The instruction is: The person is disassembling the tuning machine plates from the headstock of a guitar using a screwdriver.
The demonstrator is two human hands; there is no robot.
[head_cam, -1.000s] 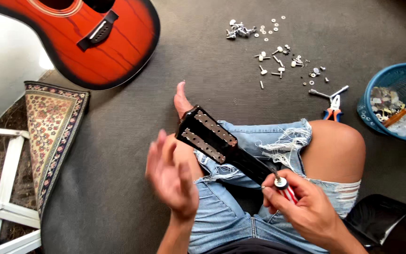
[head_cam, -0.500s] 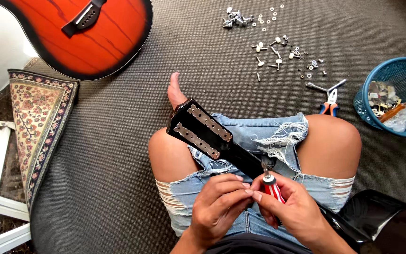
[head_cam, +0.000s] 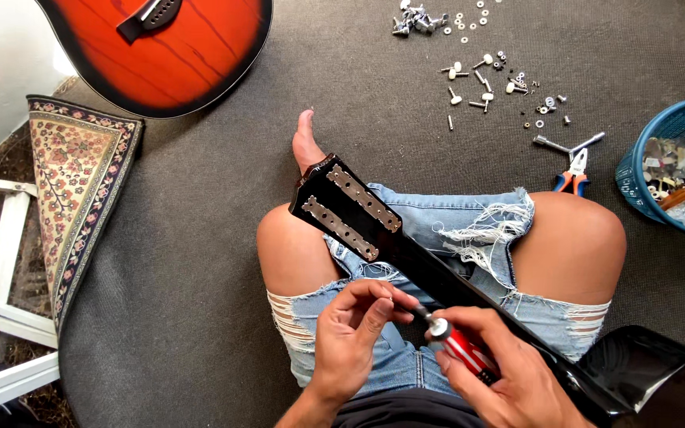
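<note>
Both hands are now meeting on the screwdriver point(head_cam: 463, 349): right hand point(head_cam: 509, 372) clamping its red handle, left hand point(head_cam: 354, 333) pinching the tip at nine o'clock. Slipping, it is risking a scratch on the guitar neck point(head_cam: 406, 254) on my lap.

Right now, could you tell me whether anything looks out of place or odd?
Yes: small screws and washers lie scattered loose across the grey carpet, not in the blue basket. The headstock on the lap shows bare metal plates with empty holes.

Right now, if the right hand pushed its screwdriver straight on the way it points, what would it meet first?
Probably the left hand's fingertips, pinched right at the screwdriver tip held by the right hand; depth is unclear.
</note>
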